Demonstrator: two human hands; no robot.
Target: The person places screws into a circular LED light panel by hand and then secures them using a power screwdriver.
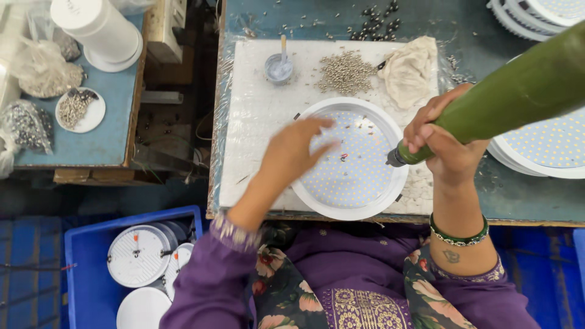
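**Two hands at a round white lamp panel**

Seen from the head camera, a round white lamp panel dotted with small yellow diodes (353, 161) lies flat on a white wrapped board (256, 116) that rests on the blue-green tabletop (518, 195). The left hand (295, 152) is open, slightly blurred, fingers spread over the panel's left rim. The right hand (442, 143) is closed around a thick green powered screwdriver (506, 100), which slants down to the left with its metal tip at the panel's right edge. Behind the panel sit a heap of small silver screws (346, 72), a small clear cup (279, 67) and a crumpled cream cloth (409, 70). More white panels (545, 149) are stacked to the right. A blue plastic crate (91, 268) at lower left holds white round housings (139, 256).
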